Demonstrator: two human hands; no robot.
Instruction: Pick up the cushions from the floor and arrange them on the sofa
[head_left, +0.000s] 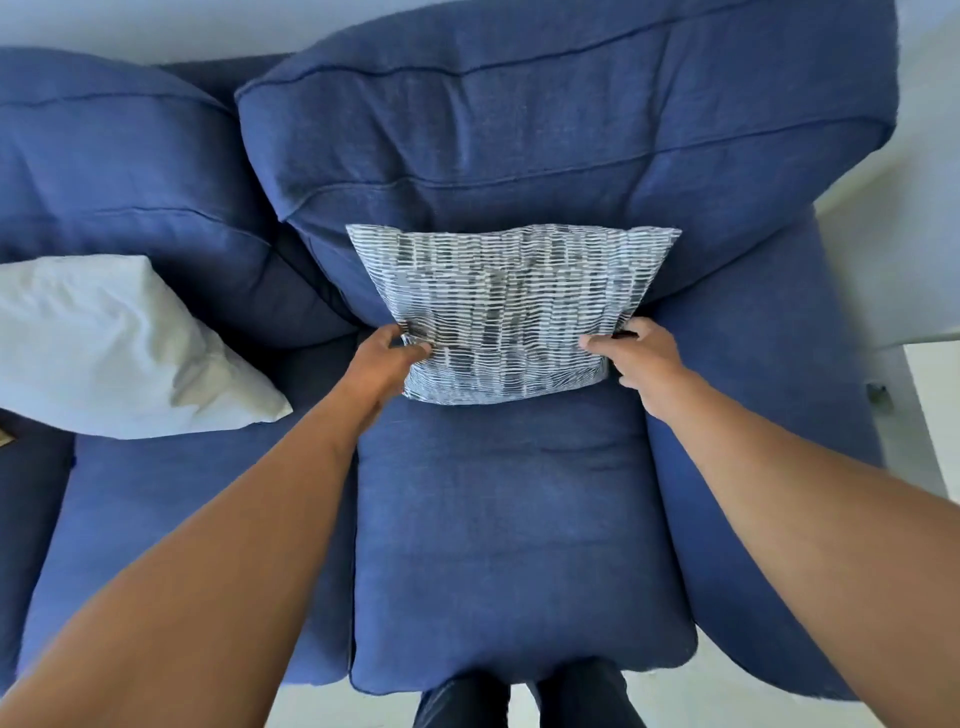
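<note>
A blue-and-white patterned cushion (506, 312) stands leaning against the back cushion of the blue sofa (514, 545), on its right-hand seat. My left hand (387, 358) grips the cushion's lower left corner. Its lower right corner is held by my right hand (636, 358), thumb on the front and fingers behind. A plain white cushion (109, 348) lies tilted on the left-hand seat, against the other back cushion.
The sofa's right armrest (769, 441) runs beside my right arm. A white wall and a white furniture edge (930, 395) stand to the right. Pale floor (737, 714) shows below the seat front, with my dark-trousered legs (524, 701) against it.
</note>
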